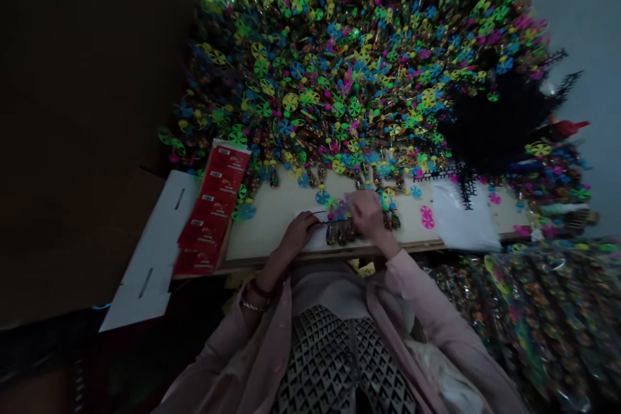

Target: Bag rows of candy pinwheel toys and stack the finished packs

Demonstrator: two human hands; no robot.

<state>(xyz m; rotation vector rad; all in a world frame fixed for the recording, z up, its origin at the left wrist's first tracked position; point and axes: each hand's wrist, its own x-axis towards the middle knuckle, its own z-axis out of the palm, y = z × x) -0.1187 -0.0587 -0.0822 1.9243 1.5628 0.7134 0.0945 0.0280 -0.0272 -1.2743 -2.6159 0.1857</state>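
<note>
At the front edge of the table, my left hand (303,231) is closed in a pinch on the end of a thin black plastic strip (322,222). Several small clear bottle toys (341,233) filled with coloured bits sit side by side along that strip, their pinwheel tops pointing away from me. My right hand (367,213) is over the right part of this row, fingers curled and slightly blurred; what they grip is hidden. Under the row lies a white sheet (317,242). A blue pinwheel toy (322,196) rests just beyond my left hand.
A huge heap of pinwheel bottle toys (339,65) covers the back of the table. Black plastic strips (499,116) are piled on its right side. Red printed cards (213,207) lie at left, clear plastic bags (463,217) at right. Packed toys (533,317) stand lower right.
</note>
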